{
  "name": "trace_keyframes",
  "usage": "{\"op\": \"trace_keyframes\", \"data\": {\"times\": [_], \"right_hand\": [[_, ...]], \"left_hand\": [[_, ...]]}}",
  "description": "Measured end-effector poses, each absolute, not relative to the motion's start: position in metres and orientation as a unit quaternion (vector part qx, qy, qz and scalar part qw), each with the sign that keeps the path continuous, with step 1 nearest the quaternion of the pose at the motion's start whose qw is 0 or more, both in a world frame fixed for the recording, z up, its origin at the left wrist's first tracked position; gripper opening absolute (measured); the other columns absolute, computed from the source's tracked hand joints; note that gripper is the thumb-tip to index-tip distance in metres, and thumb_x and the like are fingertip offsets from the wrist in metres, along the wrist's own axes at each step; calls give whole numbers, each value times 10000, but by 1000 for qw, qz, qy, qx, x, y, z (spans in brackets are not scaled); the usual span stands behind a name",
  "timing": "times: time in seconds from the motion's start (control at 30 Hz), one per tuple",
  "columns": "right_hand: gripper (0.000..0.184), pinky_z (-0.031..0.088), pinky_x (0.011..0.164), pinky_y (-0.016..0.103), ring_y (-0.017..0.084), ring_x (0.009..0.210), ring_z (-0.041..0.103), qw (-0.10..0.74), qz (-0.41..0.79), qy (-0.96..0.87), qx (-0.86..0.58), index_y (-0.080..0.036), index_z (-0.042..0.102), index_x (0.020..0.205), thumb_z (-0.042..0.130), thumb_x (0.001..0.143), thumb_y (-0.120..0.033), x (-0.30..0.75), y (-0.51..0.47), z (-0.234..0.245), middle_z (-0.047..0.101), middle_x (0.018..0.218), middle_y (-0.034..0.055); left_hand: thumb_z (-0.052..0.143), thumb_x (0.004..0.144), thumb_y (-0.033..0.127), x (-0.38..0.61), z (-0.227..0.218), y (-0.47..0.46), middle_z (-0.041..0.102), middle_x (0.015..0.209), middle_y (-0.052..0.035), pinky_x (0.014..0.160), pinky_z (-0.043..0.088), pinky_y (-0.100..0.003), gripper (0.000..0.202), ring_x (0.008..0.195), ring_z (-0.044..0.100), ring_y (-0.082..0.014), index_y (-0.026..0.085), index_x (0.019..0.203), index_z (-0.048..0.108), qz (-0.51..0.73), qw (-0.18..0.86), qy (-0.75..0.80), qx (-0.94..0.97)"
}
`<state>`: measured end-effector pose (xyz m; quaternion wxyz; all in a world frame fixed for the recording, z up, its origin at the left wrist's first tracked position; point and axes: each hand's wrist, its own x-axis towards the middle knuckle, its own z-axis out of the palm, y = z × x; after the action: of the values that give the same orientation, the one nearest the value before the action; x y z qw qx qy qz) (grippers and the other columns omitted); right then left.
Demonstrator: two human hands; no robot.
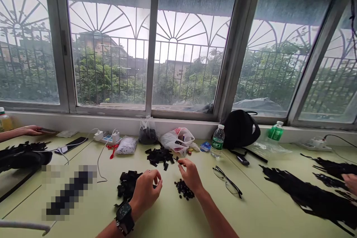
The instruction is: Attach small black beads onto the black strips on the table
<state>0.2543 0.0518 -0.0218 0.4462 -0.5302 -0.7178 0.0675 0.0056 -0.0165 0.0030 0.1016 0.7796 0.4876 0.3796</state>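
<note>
My left hand (146, 189), with a black watch on its wrist, hovers over the pale green table (173, 219), fingers curled and pinched on something I cannot make out. It sits just right of a heap of black flat pieces (128, 186). My right hand (191, 174) reaches forward with fingers pinched near a small black piece at their tips. A cluster of small black beads (184, 189) lies just below it. Another pile of black pieces (160, 156) lies farther back.
Glasses (227, 182) lie to the right. A water bottle (217, 141), plastic bags (177, 139), a black bag (240, 128) and a power strip (107, 137) line the sill. Other people's hands show at far left (28, 131) and far right (351, 183), with black strips (306, 193).
</note>
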Motion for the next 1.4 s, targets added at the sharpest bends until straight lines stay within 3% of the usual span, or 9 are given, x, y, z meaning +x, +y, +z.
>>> {"op": "trace_keyframes", "data": {"times": [0.1,0.23,0.4,0.67,0.8,0.93,1.03,1.3,1.4], "right_hand": [[252,537,817,374,267,838,697,483,80,-695,-527,-194,722,951,508,898,-317,254,56,-21,750,947,104],[232,528,738,358,249,703,689,502,124,-674,-527,-198,701,984,571,859,-344,254,59,-27,739,791,63],[249,529,705,345,258,713,703,541,149,-639,-527,-206,653,816,606,853,-447,257,63,-31,739,774,80],[402,577,763,388,288,803,746,594,243,-595,-484,-240,522,901,582,868,-636,254,66,-32,750,791,88],[491,593,736,393,291,772,747,580,273,-594,-486,-233,543,923,637,815,-703,251,63,-29,751,758,83],[509,588,648,359,264,653,716,559,244,-597,-521,-219,580,786,680,771,-717,253,63,-27,720,668,60],[503,595,641,367,271,653,723,584,244,-579,-514,-204,632,816,684,764,-701,255,64,-27,733,705,74],[585,609,849,436,323,891,759,635,278,-543,-474,-178,691,1000,686,742,-704,259,66,-20,772,892,126],[562,599,830,427,304,865,743,662,279,-519,-463,-169,695,993,734,730,-664,261,61,-6,767,923,133]], "left_hand": [[563,884,213,6,3,-17,653,784,-5,677,366,-285,74,773,609,-187,226,834,616,376,105,488,781],[560,887,220,5,3,-16,656,792,-10,681,367,-285,75,777,611,-190,224,836,615,372,107,492,780],[566,889,228,5,4,-16,658,789,-3,682,364,-282,70,773,614,-188,225,837,613,369,113,497,777],[570,890,231,5,4,-17,665,798,-4,684,363,-280,72,782,617,-189,227,836,618,372,111,497,776],[569,884,221,5,5,-17,665,794,-5,682,365,-279,73,774,611,-189,230,830,617,372,112,494,778],[567,881,212,6,7,-18,660,784,-6,692,372,-282,75,793,615,-193,229,826,615,373,114,487,782],[564,887,217,6,7,-19,660,782,-5,692,375,-285,84,798,616,-194,229,822,616,371,114,486,783],[576,892,233,5,6,-18,657,786,-11,697,405,-291,82,796,617,-202,229,833,632,375,115,489,779],[591,905,270,5,8,-19,681,867,-28,738,448,-305,108,853,633,-222,238,958,679,397,126,483,770]]}}
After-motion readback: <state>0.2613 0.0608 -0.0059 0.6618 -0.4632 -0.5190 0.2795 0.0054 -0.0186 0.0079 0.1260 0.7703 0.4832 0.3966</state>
